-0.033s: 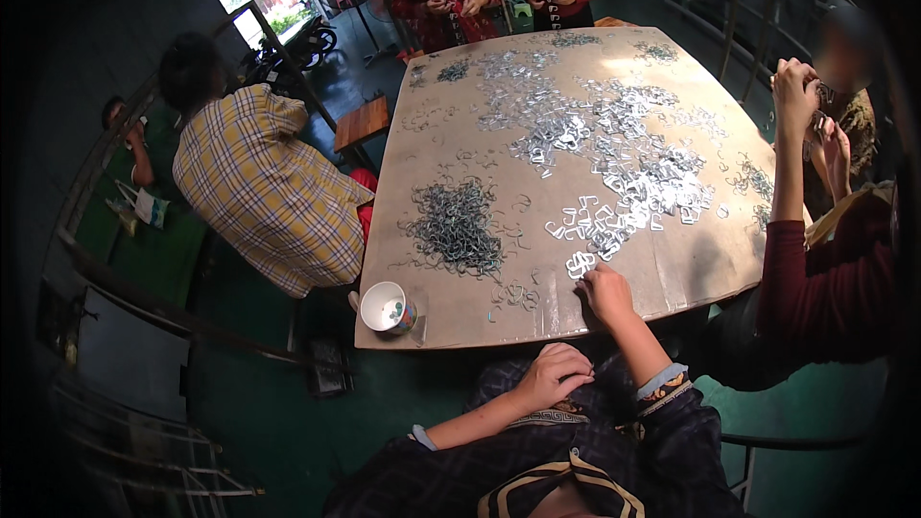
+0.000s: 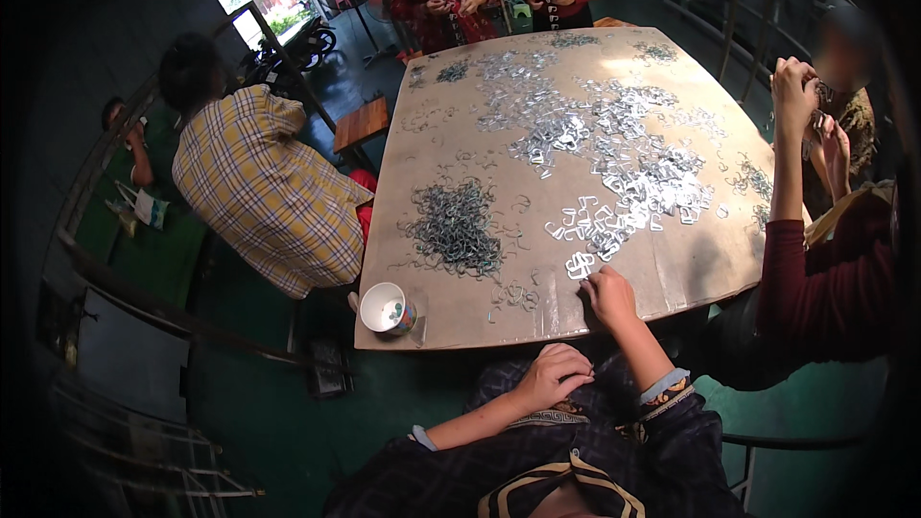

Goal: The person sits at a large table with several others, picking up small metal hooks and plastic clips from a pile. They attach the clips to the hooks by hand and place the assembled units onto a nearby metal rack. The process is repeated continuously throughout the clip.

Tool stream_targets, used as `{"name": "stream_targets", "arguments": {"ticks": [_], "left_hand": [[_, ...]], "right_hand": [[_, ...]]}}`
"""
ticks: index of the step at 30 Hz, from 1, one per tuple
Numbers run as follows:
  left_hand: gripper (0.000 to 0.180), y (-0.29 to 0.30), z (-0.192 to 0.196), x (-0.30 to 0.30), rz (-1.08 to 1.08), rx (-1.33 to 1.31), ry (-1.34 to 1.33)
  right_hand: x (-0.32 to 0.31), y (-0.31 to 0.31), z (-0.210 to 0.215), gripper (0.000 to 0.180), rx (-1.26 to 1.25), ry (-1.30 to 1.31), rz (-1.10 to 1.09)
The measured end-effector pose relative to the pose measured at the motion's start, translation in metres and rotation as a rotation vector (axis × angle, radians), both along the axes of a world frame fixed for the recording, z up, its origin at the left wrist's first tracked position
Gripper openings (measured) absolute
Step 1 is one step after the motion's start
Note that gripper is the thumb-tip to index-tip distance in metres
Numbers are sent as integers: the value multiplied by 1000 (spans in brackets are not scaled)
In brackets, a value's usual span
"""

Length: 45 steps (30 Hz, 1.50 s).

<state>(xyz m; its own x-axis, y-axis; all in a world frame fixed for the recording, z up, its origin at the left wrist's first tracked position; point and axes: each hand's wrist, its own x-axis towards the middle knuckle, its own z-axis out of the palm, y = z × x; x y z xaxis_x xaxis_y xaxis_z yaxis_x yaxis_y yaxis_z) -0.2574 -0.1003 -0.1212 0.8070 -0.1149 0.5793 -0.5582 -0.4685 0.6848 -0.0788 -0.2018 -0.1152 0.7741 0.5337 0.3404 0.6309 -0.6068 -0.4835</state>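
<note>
At the near edge of the table, my right hand (image 2: 612,298) rests with its fingers bent together, the tips right beside a few flat silver metal loops (image 2: 579,265). What lies between those fingertips is too small to make out. Below the table edge, over my lap, my left hand (image 2: 554,376) is held with thumb and fingers pressed together. Anything pinched there is hidden. Past my right hand spreads a large pile of shiny silver loops (image 2: 662,187). Left of it sits a heap of thin, dark greenish-grey metal hooks (image 2: 455,228), with some strays (image 2: 518,296) nearer me.
A paper cup (image 2: 386,308) with small bits inside stands at the table's near left corner. The brown-covered table (image 2: 537,312) has people around it: a plaid shirt (image 2: 273,187) at left, a maroon sleeve (image 2: 787,278) at right, two people across. A wooden stool (image 2: 362,123) stands left.
</note>
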Motion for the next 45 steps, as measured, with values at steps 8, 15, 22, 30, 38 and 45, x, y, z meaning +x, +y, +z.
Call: {"name": "stream_targets", "arguments": {"ticks": [8, 15, 22, 30, 38, 45], "left_hand": [[11, -8, 14, 3, 51, -56, -5], [10, -13, 26, 6, 152, -105, -9], [11, -13, 16, -3, 171, -83, 9], [14, -5, 14, -6, 139, -64, 63], [12, 59, 5, 27, 599, -14, 232], [14, 82, -13, 60, 807, 280, 199]], "right_hand": [[-53, -62, 27, 23, 540, 906, 57], [-87, -72, 34, 22, 565, 828, 158], [-105, -68, 28, 17, 505, 600, 205], [-121, -67, 36, 10, 534, 480, 156], [-116, -69, 32, 8, 563, 377, 61], [-113, -65, 38, 9, 513, 306, 66]]}}
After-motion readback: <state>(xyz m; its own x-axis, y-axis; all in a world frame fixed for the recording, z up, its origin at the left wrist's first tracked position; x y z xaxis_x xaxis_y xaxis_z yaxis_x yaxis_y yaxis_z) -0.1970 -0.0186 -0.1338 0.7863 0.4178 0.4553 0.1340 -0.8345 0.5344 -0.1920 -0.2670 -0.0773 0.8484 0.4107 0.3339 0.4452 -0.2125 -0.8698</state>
